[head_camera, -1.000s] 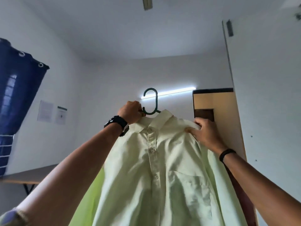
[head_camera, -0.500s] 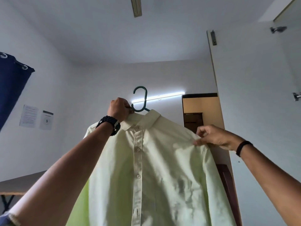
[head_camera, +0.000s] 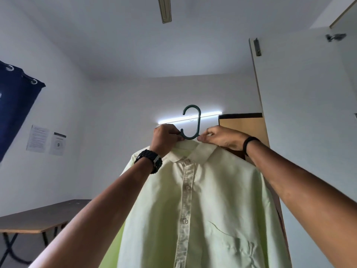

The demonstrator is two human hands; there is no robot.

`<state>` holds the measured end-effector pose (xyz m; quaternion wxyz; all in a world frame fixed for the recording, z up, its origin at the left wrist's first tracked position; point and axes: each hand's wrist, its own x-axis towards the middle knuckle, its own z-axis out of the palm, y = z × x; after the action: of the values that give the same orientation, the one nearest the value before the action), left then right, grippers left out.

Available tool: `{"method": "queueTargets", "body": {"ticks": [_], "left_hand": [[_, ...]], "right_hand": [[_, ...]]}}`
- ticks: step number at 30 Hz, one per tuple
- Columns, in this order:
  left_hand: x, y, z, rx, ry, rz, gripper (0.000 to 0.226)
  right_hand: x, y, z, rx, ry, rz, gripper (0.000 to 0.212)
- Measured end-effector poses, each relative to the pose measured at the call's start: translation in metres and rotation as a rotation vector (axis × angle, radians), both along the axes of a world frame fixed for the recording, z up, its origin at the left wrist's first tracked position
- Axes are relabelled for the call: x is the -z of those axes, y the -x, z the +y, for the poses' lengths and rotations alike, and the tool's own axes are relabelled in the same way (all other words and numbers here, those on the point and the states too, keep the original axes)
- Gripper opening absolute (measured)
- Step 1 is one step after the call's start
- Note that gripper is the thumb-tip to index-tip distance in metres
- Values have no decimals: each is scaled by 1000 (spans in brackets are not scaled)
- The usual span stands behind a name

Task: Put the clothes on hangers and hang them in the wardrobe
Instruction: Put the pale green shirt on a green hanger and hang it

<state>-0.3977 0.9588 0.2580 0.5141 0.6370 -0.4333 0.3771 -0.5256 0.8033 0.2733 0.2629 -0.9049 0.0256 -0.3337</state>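
Both hands hold the load overhead: my left hand (head_camera: 165,137) grips the dark green plastic hanger (head_camera: 191,122) at its neck, while my right hand (head_camera: 222,137) pinches the collar of the pale green button-up shirt (head_camera: 195,206), probably to seat it. Shirt hangs below both grips; white wardrobe door (head_camera: 309,113) stands just right.

Arms: both bare to the frame edge, no sleeves in view.
Left wrist: chunky black braided strap (head_camera: 149,161) with a pale buckle.
Right wrist: thin plain black band (head_camera: 248,142).
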Motion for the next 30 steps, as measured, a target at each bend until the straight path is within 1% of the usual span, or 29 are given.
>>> {"method": "queueTargets", "body": {"ticks": [1,3,5,6,7,8,10,11,13,15,17,19,20,21,23,24,26,28,30], "left_hand": [[1,-1,-1,-24,-17,-7,17],[4,-7,0,-23,-71,0,21],[9,-17,9,102,-137,53,27],[13,-24,15,129,-187,72,27],[19,-32,21,100,-244,64,27],[26,-40,26,30,-299,36,36],[39,-52,33,-111,-348,-26,62],[44,-57,34,-175,-352,-48,62],[49,-64,31,-300,-344,-75,51],[51,-70,28,-355,-348,-49,49],[54,-79,22,-290,-392,64,49],[56,-80,11,-200,-499,139,46],[56,-77,4,-155,-516,131,46],[55,-71,-6,-101,-482,94,45],[53,-54,-26,36,-334,11,41],[51,-45,-36,79,-295,-13,39],[50,-32,-61,112,-357,-35,41],[54,-26,-87,131,-438,-34,49],[59,-24,-114,134,-483,-29,54]], "right_hand": [[1,-5,3,-17,12,27,34],[5,-11,6,22,90,-19,23],[11,-11,7,100,156,-126,21],[14,-11,4,120,170,-173,22],[15,-10,-1,131,172,-210,23],[15,-8,-6,138,169,-243,24],[15,-3,-15,141,166,-287,24],[14,-2,-19,132,163,-299,23],[14,-1,-20,110,171,-297,24],[16,-2,-20,92,164,-283,24],[19,-5,-22,98,163,-254,25],[25,-6,-29,149,189,-233,25],[29,-6,-34,174,196,-224,25],[33,-4,-41,190,194,-216,24],[40,1,-54,185,176,-201,24],[44,3,-60,177,167,-204,24],[52,9,-73,172,138,-223,25],[60,17,-91,161,62,-227,24],[67,27,-111,133,-8,-179,23]]}}
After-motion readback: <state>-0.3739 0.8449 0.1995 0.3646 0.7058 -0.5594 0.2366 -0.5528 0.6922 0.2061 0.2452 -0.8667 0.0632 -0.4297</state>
